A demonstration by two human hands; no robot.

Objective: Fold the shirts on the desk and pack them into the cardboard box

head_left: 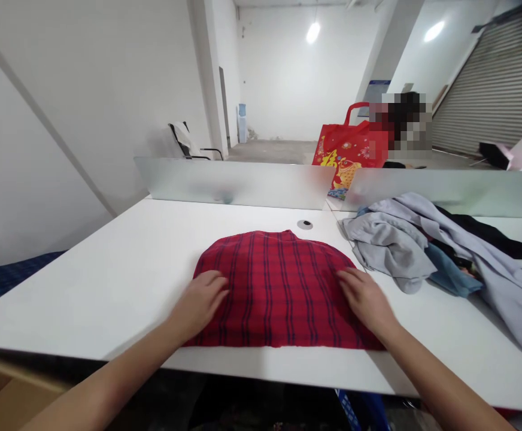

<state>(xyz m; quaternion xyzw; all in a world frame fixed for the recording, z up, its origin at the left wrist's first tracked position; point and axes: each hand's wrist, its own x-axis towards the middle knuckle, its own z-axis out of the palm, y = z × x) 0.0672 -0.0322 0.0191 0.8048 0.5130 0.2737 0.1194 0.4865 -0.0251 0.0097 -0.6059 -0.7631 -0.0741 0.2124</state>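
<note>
A red plaid shirt (279, 287) with dark blue stripes lies spread on the white table (108, 269) in front of me. Its lower edge runs nearly straight along the table's front, and its top is rounded with a small peak. My left hand (203, 299) rests at the left side of the shirt, fingers bent and a little apart over the cloth. On the opposite side, my right hand (365, 296) lies with its fingers stretched over the shirt's right edge. Both hands are slightly blurred, and neither visibly grips the fabric.
Grey, blue and black clothes (391, 239) are heaped on the right. A frosted divider (243, 182) runs along the back, with a red bag (346, 146) by it and a person (404, 126) beyond. Near the shirt is a round cable hole (304, 224). A cardboard box (14, 395) sits lower left.
</note>
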